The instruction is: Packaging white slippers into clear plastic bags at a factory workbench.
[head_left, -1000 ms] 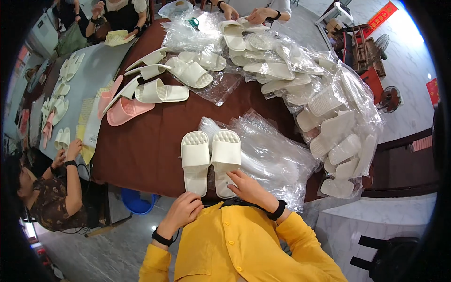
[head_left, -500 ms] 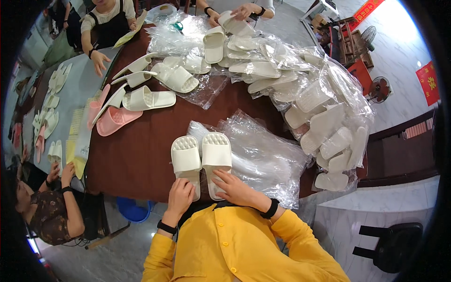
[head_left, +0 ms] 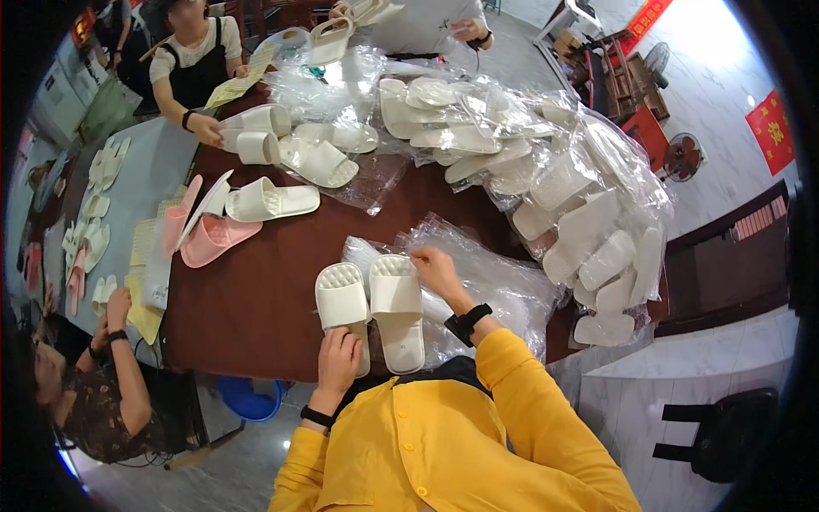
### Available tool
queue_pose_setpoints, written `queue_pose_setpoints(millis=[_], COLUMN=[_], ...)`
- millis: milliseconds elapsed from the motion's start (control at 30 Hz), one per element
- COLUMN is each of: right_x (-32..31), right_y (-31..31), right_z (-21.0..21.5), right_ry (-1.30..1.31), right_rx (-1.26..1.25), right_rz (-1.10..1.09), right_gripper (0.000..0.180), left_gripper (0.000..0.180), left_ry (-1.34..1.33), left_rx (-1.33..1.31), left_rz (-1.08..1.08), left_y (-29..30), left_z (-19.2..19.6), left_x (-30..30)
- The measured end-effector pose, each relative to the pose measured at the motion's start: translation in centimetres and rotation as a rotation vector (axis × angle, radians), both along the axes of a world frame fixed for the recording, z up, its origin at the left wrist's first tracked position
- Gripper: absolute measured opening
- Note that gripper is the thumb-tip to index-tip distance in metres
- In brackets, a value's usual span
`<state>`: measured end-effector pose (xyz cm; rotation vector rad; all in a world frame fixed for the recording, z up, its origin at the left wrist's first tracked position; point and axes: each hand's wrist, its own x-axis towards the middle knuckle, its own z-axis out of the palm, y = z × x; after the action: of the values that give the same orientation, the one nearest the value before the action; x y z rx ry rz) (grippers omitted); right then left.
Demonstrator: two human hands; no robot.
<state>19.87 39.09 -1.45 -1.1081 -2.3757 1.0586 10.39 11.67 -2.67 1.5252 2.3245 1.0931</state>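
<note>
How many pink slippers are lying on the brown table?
2: a pink pair at the brown table's left edge, one flat, one tipped on its side. More pink ones may be hidden under neighbouring slippers.

— How were the two cream slippers (head_left: 371,311) placed?

— They were laid side by side, touching, soles down on the brown table's (head_left: 256,299) near edge, toes pointed away. The right one was rested partly on a pile of clear plastic bags (head_left: 495,282).

— And their straps?

— Quilted, rounded, unbagged.

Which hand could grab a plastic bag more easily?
Probably the right hand: it rests beside the clear plastic bags, past the slippers' toes. The left hand is on the left slipper's heel, farther away.
</note>
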Motion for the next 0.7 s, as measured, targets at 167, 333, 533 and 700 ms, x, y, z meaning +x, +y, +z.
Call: queue_pose_setpoints(millis=[167, 333, 533, 700], right_x=[-2.4, -5.4, -8.2, -9.9], right_y=[-1.7, -5.0, -8.2, -9.6], right_z=[2.4, 5.2, 3.4, 1.7], right_ry=[0.258, 0.134, -0.037, -0.236], right_rx=[-0.122, -0.175, 0.173, 0.396], right_rz=[0.090, 0.341, 0.681, 0.815], right_gripper=[0.028, 0.031, 0.037, 0.042], left_gripper=[0.030, 0.041, 0.046, 0.047], left_ry=[0.070, 0.007, 0.030, 0.039], left_rx=[0.009, -0.122, -0.189, -0.158], left_rz=[0.032, -0.028, -0.066, -0.097], left_y=[0.1, 0.8, 1.5, 1.6], left_z=[0.0, -0.3, -2.0, -1.9], left_x=[0.3, -0.3, -0.8, -0.8])
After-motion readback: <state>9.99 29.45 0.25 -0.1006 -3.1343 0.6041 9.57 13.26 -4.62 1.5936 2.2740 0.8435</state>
